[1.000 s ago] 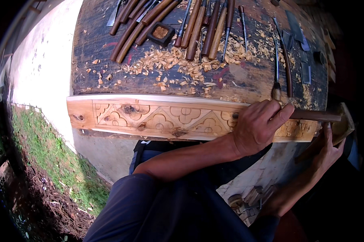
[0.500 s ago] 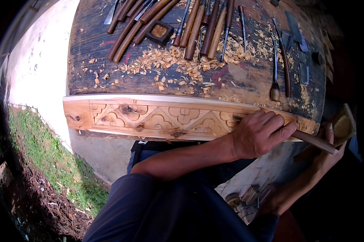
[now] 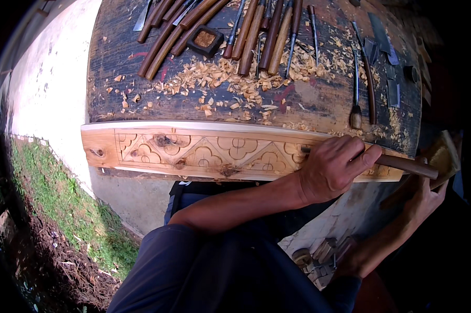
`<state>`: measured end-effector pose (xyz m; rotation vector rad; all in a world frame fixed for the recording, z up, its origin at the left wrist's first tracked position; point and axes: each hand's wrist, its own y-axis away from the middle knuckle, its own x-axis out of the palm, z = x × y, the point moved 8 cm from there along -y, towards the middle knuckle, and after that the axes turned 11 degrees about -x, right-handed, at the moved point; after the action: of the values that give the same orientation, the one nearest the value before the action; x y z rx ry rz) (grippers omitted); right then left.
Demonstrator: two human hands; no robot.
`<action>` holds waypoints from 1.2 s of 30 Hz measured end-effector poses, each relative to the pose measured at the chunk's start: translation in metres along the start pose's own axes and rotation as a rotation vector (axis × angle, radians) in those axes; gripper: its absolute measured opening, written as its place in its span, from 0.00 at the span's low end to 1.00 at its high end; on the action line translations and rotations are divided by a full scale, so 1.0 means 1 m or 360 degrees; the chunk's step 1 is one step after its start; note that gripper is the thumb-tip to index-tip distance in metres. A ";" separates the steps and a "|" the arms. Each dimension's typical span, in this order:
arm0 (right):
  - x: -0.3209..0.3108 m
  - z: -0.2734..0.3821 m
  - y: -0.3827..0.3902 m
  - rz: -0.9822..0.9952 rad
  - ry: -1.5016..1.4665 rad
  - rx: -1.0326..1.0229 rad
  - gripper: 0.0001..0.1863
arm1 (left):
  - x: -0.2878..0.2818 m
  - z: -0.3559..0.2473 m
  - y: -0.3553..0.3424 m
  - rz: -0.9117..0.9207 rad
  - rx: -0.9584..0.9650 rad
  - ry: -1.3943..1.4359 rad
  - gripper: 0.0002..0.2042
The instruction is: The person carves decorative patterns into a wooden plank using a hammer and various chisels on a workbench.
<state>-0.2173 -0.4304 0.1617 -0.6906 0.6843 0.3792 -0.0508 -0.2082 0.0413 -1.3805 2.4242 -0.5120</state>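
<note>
A long pale board (image 3: 205, 149) carved with quatrefoils and triangles lies along the workbench's near edge. My left hand (image 3: 337, 169) is closed round a dark wooden-handled carving tool (image 3: 406, 164) over the board's right part, the handle pointing right and its metal end low on the carving, partly hidden by my fingers. At the far right my right hand (image 3: 427, 197) is closed on a wooden mallet (image 3: 446, 154) with a pale, worn face, beside the handle's end.
On the dark workbench (image 3: 120, 62) lie several carving tools (image 3: 251, 39), wood shavings (image 3: 230, 78), a small square black block (image 3: 205, 40), a brush (image 3: 356, 113) and flat blades (image 3: 393, 92). Grass (image 3: 63, 203) and a pale ground strip (image 3: 52, 88) show at left; wooden offcuts (image 3: 324, 250) lie below.
The tool's handle swung down toward the near edge, then back up a little, as my left hand shifted slightly. The mallet's head in my right hand has moved and tilted slightly.
</note>
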 end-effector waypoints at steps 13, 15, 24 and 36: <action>-0.009 0.002 -0.027 0.0003 0.0140 -0.0210 0.33 | 0.000 0.002 -0.001 -0.0020 -0.0044 -0.0041 0.23; -0.008 0.002 -0.025 0.0042 0.0236 -0.0256 0.33 | -0.001 0.002 -0.001 -0.0032 -0.0044 -0.0039 0.23; -0.017 -0.018 -0.029 0.0135 0.0211 -0.0272 0.33 | 0.000 0.003 -0.001 -0.0033 -0.0069 -0.0082 0.23; -0.015 -0.014 -0.011 0.0068 0.0157 -0.0178 0.32 | -0.003 0.002 0.000 -0.0029 -0.0035 -0.0071 0.21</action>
<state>-0.2288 -0.4496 0.1687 -0.8058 0.7763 0.4274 -0.0485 -0.2063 0.0403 -1.4093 2.3908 -0.4551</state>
